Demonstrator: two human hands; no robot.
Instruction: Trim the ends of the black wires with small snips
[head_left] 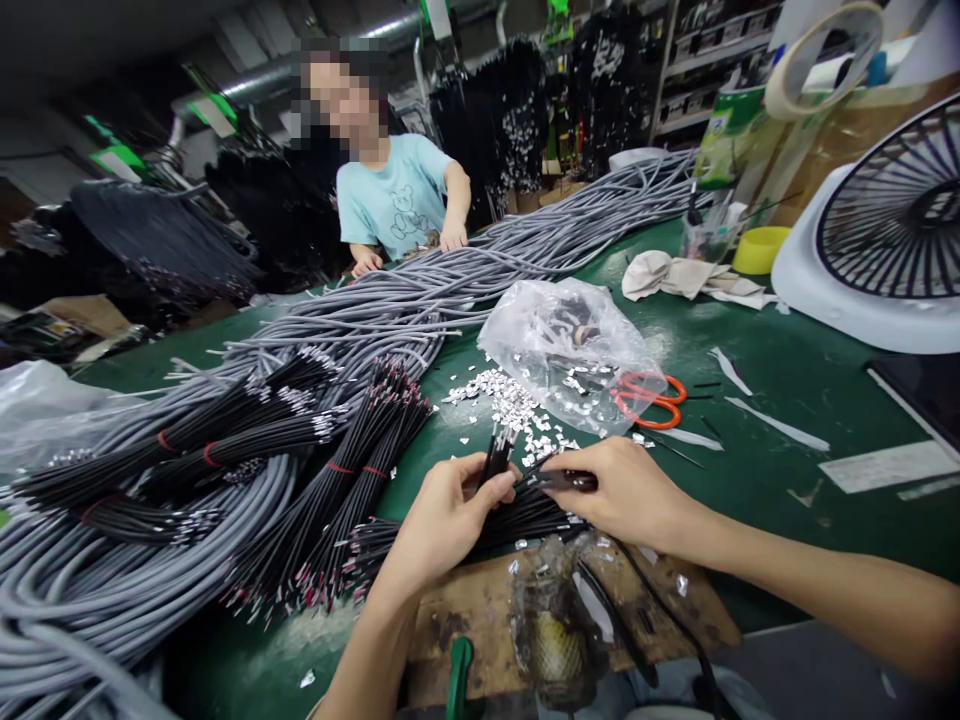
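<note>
My left hand [450, 510] is closed around a small bundle of black wires [496, 455], their pale tips pointing up. Close beside it, my right hand [637, 495] grips a tool with a dark brown handle [574, 481]; its kind cannot be made out. The tool's front end is near the wires, but whether they touch is unclear. More black wires [532, 515] lie on the table below both hands. Just beyond the fingers, small silvery metal pieces [510, 395] are scattered beside a clear plastic bag [562, 330] and orange-handled scissors [660, 402].
Grey cables [420, 290] stretch across the green table [750, 360], with tied black wire bundles [360, 470] at left. A fan [825, 250] stands at right. Before me are a wooden board [442, 610] and a plastic-wrapped object [559, 630]. Another person [397, 195] works opposite.
</note>
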